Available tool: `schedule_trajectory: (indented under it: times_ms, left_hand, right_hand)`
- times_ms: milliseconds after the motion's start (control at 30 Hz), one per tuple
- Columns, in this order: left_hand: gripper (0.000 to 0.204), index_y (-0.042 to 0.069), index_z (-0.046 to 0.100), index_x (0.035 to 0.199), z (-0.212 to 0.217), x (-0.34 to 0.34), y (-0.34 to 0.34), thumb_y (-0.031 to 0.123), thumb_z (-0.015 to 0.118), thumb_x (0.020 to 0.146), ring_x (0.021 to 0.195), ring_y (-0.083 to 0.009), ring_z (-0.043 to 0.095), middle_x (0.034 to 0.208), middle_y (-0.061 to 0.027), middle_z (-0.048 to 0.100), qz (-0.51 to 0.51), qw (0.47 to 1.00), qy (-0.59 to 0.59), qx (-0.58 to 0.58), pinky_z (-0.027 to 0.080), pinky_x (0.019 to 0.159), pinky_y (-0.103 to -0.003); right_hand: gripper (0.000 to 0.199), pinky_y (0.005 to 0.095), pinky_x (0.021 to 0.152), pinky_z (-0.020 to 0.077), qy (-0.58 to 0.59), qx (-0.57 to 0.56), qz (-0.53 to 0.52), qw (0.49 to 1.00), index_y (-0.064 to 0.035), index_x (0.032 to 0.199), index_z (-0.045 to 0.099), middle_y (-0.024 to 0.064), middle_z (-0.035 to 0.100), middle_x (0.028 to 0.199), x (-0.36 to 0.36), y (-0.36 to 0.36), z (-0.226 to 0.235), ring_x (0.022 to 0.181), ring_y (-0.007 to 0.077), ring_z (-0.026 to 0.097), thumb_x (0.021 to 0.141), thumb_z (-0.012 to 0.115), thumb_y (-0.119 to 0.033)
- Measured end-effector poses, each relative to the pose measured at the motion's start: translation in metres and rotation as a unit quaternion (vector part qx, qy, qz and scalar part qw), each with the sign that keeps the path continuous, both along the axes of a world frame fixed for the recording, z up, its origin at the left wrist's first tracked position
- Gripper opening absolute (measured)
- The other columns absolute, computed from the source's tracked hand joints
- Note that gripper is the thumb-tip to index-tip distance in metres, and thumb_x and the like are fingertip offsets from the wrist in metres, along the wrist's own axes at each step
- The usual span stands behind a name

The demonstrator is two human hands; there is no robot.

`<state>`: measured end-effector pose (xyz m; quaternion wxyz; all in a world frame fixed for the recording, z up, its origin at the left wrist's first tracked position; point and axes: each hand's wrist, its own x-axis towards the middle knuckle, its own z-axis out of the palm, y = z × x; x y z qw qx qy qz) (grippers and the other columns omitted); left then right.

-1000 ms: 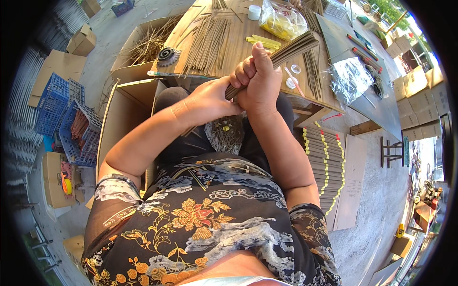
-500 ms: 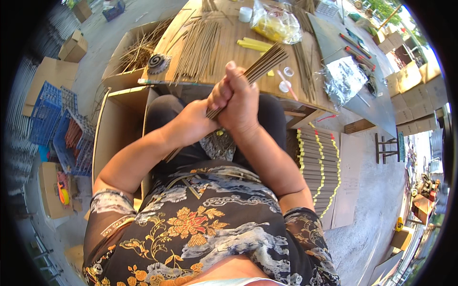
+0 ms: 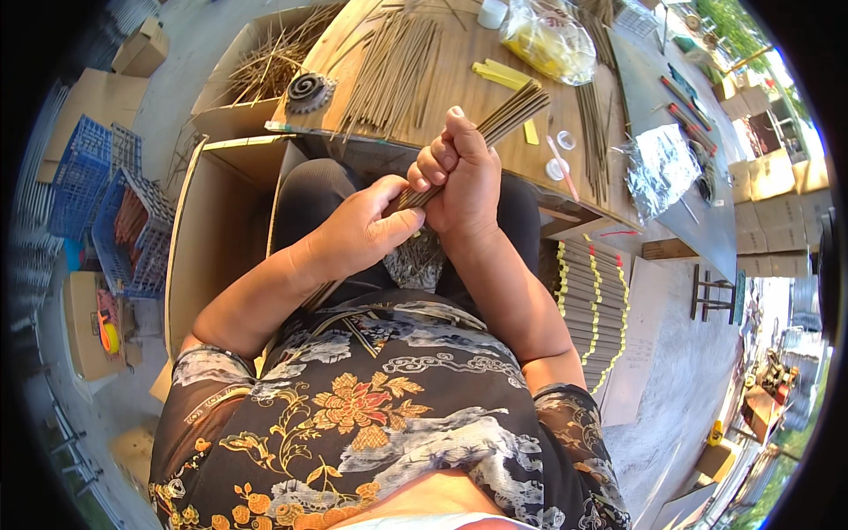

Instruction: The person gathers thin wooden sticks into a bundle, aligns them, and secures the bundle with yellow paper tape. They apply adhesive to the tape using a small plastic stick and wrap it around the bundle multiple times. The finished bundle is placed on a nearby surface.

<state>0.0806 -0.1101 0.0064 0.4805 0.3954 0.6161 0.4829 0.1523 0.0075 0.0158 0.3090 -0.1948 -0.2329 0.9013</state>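
Observation:
A bundle of thin brown sticks, likely incense (image 3: 519, 108), slants across my lap from lower left to upper right. My right hand (image 3: 464, 181) is wrapped round its upper part, the thumb pointing up. Lower down, my left hand (image 3: 362, 225) grips the same bundle, thumb along its side. The sticks' far ends fan out slightly over the table edge; their lower ends pass behind my left forearm. Loose sticks of the same kind (image 3: 389, 71) lie in a row on the wooden table (image 3: 459, 115), and yellow paper strips (image 3: 499, 74) lie beyond the bundle.
On the table are a dark spiral coil (image 3: 309, 92), a clear bag with yellow contents (image 3: 549, 49) and small round lids (image 3: 556, 169). An open cardboard box (image 3: 225, 238) stands at my left. Yellow-banded stick bundles (image 3: 579, 309) lie at my right. Blue crates (image 3: 84, 181) stand far left.
My left hand's grip has loosened a little, its thumb now stretched along the bundle. The view has shifted, so the table sits further right and higher.

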Motion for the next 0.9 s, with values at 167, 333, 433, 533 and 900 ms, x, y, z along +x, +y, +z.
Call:
schedule_trajectory:
  times_ms: [167, 333, 433, 533, 900]
  left_hand:
    - [0.030, 0.005, 0.046, 0.098, -0.011, -0.005, -0.006, 0.032, 0.035, 0.094, 0.053, -0.0039, 0.041, 0.070, -0.0002, 0.048, -0.001, 1.000, -0.003, -0.012, 0.035, 0.046, -0.016]
    - [0.030, 0.006, 0.045, 0.097, -0.018, -0.008, -0.005, 0.034, 0.034, 0.094, 0.052, -0.0039, 0.041, 0.068, 0.0001, 0.047, 0.004, 1.000, -0.022, -0.022, 0.035, 0.046, -0.016]
    - [0.030, 0.006, 0.044, 0.096, -0.021, -0.008, -0.003, 0.034, 0.035, 0.094, 0.051, -0.0040, 0.040, 0.067, 0.0002, 0.046, 0.018, 1.000, 0.000, -0.014, 0.035, 0.046, -0.016]
    - [0.029, 0.007, 0.045, 0.093, -0.022, -0.009, 0.006, 0.034, 0.036, 0.094, 0.051, -0.0039, 0.039, 0.066, 0.0004, 0.046, 0.031, 0.999, -0.039, -0.016, 0.034, 0.045, -0.016]
    - [0.032, 0.006, 0.047, 0.087, -0.029, -0.051, 0.024, 0.036, 0.039, 0.092, 0.042, -0.0036, 0.035, 0.059, -0.0014, 0.045, 0.128, 0.978, -0.164, -0.009, 0.030, 0.036, -0.015]
  right_hand:
    - [0.025, 0.0251, 0.037, 0.0328, -0.025, 0.010, 0.023, 0.999, -0.0111, 0.067, 0.042, -0.0033, 0.029, 0.048, -0.011, -0.005, -0.011, 0.039, 0.0090, 0.031, 0.087, 0.051, -0.025]
    - [0.028, 0.0257, 0.036, 0.0340, -0.041, 0.001, 0.038, 0.998, -0.0101, 0.066, 0.041, -0.0019, 0.031, 0.047, -0.018, -0.004, -0.014, 0.038, 0.0102, 0.034, 0.086, 0.052, -0.025]
    - [0.026, 0.0262, 0.037, 0.0346, -0.043, 0.001, 0.050, 0.998, -0.0094, 0.068, 0.042, -0.0016, 0.032, 0.048, -0.020, -0.001, -0.013, 0.040, 0.0110, 0.037, 0.086, 0.053, -0.023]
    - [0.024, 0.0254, 0.041, 0.0366, -0.059, 0.016, 0.050, 0.997, -0.0089, 0.071, 0.044, -0.0019, 0.035, 0.049, -0.025, 0.007, -0.015, 0.042, 0.0109, 0.039, 0.086, 0.054, -0.025]
    - [0.041, 0.0414, 0.092, 0.0348, -0.530, 0.681, -0.175, 0.475, 0.0033, 0.099, 0.047, 0.0197, 0.051, 0.105, -0.025, 0.174, -0.101, 0.103, 0.0305, 0.047, 0.089, 0.040, -0.035]
